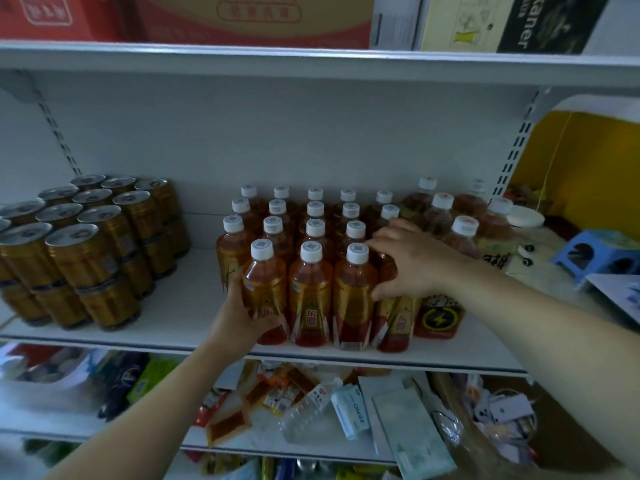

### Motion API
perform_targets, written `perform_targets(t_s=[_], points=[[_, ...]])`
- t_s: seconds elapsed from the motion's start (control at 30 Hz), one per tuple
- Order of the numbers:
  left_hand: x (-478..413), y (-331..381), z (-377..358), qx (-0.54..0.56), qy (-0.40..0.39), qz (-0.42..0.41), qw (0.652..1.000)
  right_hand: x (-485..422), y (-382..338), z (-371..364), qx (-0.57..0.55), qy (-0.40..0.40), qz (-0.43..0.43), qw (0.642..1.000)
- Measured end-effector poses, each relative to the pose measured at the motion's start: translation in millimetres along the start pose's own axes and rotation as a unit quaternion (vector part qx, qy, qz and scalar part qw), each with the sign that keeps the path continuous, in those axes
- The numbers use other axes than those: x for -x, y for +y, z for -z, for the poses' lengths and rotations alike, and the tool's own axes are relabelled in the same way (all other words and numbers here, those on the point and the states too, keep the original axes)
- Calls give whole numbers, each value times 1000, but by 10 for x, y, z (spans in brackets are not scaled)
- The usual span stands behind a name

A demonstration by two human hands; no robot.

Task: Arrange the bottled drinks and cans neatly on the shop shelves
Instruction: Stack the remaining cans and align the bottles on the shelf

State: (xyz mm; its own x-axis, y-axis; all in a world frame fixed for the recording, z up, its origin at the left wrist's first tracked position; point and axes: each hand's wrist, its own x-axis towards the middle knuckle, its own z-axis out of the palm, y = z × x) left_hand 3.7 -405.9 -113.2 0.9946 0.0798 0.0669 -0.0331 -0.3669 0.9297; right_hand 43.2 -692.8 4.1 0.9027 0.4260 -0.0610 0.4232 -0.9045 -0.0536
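Several amber drink bottles with white caps (311,289) stand in tight rows on the middle white shelf (180,327). My left hand (239,313) grips the lower part of the front-left bottle (265,289) from the left side. My right hand (412,261) curls over the front-right bottle (393,323), covering its cap, with the thumb against its side. Gold cans (86,251), stacked two high, fill the left part of the same shelf. To the right stand several darker bottles with a lightning-bolt label (438,317).
Red cartons (242,19) and a dark box (540,22) sit on the shelf above. The shelf below holds loose packets, a lying clear bottle (311,410) and white boxes. A blue stool (595,251) stands at the right. A gap of bare shelf separates cans and bottles.
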Motion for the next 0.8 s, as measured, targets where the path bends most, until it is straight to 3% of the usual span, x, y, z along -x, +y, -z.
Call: perform_targets(t_s=[0.1, 0.33, 0.47, 0.53, 0.63, 0.73, 0.8], points=[[2, -10, -12, -16, 14, 10, 1000, 68, -19, 85, 3, -44, -7, 999], [-24, 99, 45, -44, -22, -7, 999, 22, -101, 21, 5, -12, -36, 999], [-12, 296, 185, -88, 24, -54, 994, 129, -131, 148, -42, -27, -83, 995], [6, 462, 207, -179, 37, -124, 975, 121, -103, 198, -33, 19, -104, 994], [-37, 742, 155, -333, 10, -206, 920, 122, -30, 289, -2, 81, -136, 987], [-88, 937, 40, -449, -14, -221, 866, 130, 91, 351, 52, 112, -173, 977], [-132, 1085, -70, -492, -25, -235, 838, 139, 184, 361, 56, 87, -221, 970]])
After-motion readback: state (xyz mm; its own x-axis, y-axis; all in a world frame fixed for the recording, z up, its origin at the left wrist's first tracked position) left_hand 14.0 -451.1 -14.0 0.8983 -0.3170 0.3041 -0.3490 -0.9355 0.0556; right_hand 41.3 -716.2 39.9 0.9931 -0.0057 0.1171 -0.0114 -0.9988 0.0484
